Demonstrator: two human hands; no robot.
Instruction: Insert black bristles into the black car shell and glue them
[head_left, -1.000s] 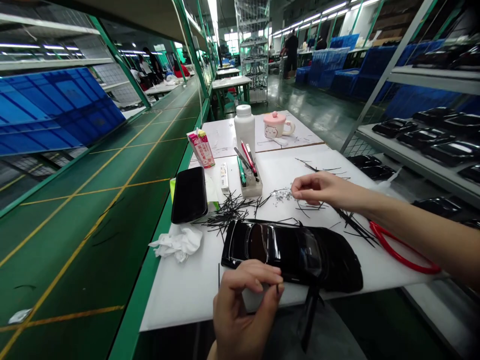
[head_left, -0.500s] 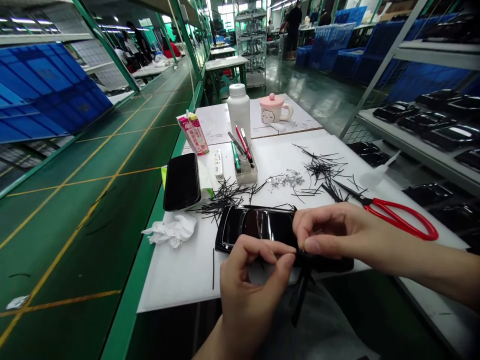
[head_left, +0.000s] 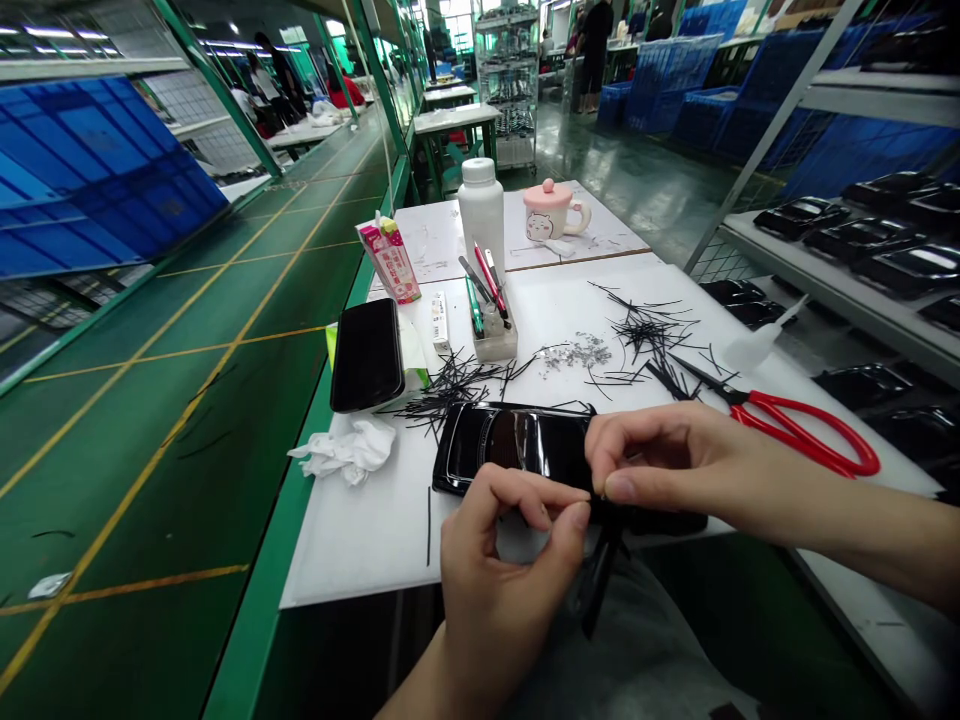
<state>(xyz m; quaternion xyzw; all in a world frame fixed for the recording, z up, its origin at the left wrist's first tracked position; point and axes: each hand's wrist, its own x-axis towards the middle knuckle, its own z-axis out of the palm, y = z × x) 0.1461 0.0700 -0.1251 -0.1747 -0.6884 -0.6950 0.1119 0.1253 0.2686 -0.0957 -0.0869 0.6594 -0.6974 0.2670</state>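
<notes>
A glossy black model car body (head_left: 510,445) lies at the front edge of the white table. Over its near side, my left hand (head_left: 510,560) has thumb and forefinger brought close together in a pinch. My right hand (head_left: 652,460) pinches at the same spot from the right, its fingertips almost meeting the left ones. Whatever sits between the fingertips is too small and dark to make out. Below the hands hang dark strips (head_left: 600,580), whose upper ends are hidden. Red-handled scissors (head_left: 802,430) lie right of my right hand.
Thin black strips (head_left: 450,385) lie in piles beyond the car, near small clear bits (head_left: 577,352). Around them are a phone (head_left: 367,355), crumpled tissue (head_left: 349,450), a pen holder (head_left: 495,342), a white bottle (head_left: 481,210) and a lidded mug (head_left: 551,212). A rack (head_left: 840,235) with more car bodies stands right.
The view has shifted slightly, so the table items appear a little higher and to the right. Both hands stay pinched at the same place over the car body.
</notes>
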